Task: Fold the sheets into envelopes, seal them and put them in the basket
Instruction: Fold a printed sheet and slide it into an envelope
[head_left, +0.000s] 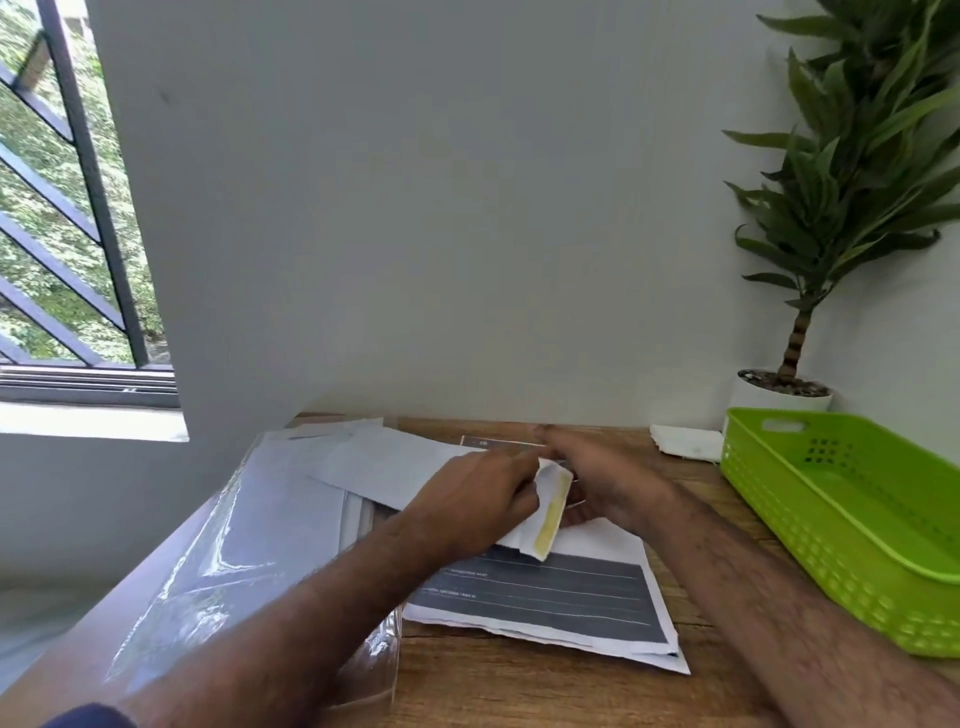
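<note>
A clear plastic sleeve (234, 545) lies at the table's left; the left hand (478, 493) grips a folded envelope (550, 514) above the printed sheets (545, 592); the right hand (597, 478) lies just behind it, fingers straight, holding nothing; the green basket (779, 525) sits far right.

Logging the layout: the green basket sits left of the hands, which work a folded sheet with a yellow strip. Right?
No. The head view shows the green basket right of the hands, not left. The left hand and right hand do work a folded sheet with a yellow strip.
</note>
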